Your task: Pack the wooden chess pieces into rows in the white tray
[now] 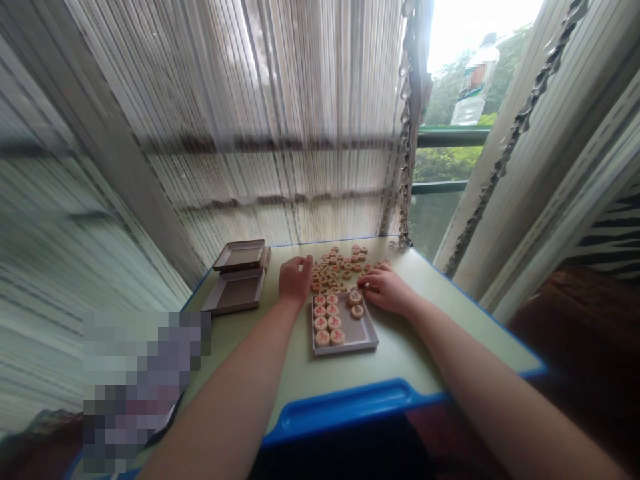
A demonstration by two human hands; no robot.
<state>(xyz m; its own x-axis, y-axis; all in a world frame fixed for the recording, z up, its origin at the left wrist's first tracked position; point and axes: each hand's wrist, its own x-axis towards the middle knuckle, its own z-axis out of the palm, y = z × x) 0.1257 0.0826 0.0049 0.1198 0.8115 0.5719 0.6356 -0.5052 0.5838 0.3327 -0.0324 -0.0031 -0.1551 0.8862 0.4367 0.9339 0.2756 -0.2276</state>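
Observation:
A shallow box tray (pixel 370 343) sits on the table in front of me. Two columns of red-marked xiangqi pieces (pixel 334 323) fill its left side, and two dark-marked xiangqi pieces (pixel 356 311) lie at its upper right. Beyond it spreads a loose heap of round xiangqi pieces (pixel 347 274). My left hand (pixel 295 280) rests at the heap's left edge, fingers partly hidden, the thumb held apart; I see nothing in it. At the heap's near right side, my right hand (pixel 384 288) has its fingertips closed around what looks like one piece, mostly covered by the fingers.
An open brown box (pixel 235 297), with its lid part (pixel 240 255) behind, stands at the table's left. The light table (pixel 425 353) has a raised blue edge (pixel 345 405). String curtains (pixel 300 133) hang behind. A plastic bottle (pixel 473 87) stands by the window.

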